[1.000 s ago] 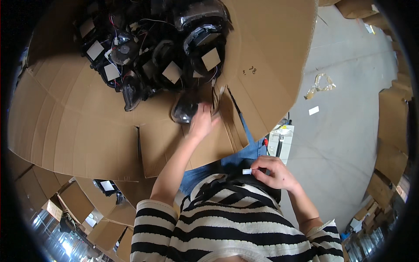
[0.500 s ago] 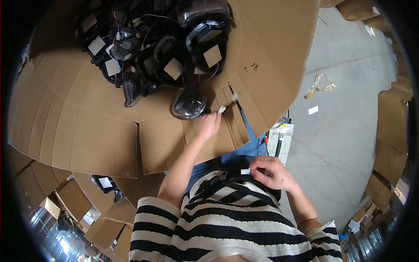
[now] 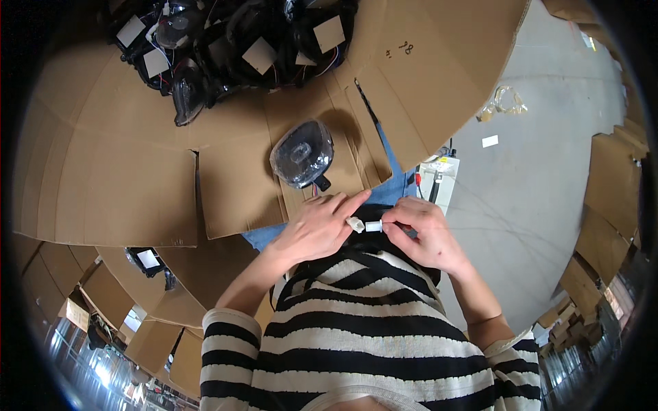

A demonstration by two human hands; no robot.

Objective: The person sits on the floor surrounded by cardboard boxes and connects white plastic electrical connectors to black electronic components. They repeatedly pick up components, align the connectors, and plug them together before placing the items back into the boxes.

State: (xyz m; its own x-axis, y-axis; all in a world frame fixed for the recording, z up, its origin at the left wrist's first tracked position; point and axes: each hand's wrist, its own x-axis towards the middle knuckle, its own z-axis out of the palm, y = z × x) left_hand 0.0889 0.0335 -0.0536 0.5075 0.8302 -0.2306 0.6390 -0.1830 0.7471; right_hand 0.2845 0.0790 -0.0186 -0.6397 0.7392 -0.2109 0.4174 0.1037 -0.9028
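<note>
My left hand [image 3: 321, 220] is closed on a small whitish wire connector [image 3: 354, 224], held in front of my body. Facing it at a narrow gap is a white plug [image 3: 373, 226], pinched between the thumb and fingers of my right hand [image 3: 423, 231]. Just beyond my left hand, a round clear-covered lamp [image 3: 303, 154] in plastic film lies on a cardboard flap [image 3: 240, 185]. Thin coloured wires run from the lamp's near side toward my left hand, where my fingers hide them.
A large open carton [image 3: 439, 89] holds several black lamp units [image 3: 260, 55] with pale labels. On the grey floor [image 3: 507, 192] to the right lie a clump of yellowish tape [image 3: 504, 103] and a white card [image 3: 490, 141]. A pale box-shaped device [image 3: 439, 181] stands by the flap.
My left hand has drawn back toward me with the connector, and the lamp has come nearer on the flap. My right hand has moved slightly up and left, bringing the plug close to the connector.
</note>
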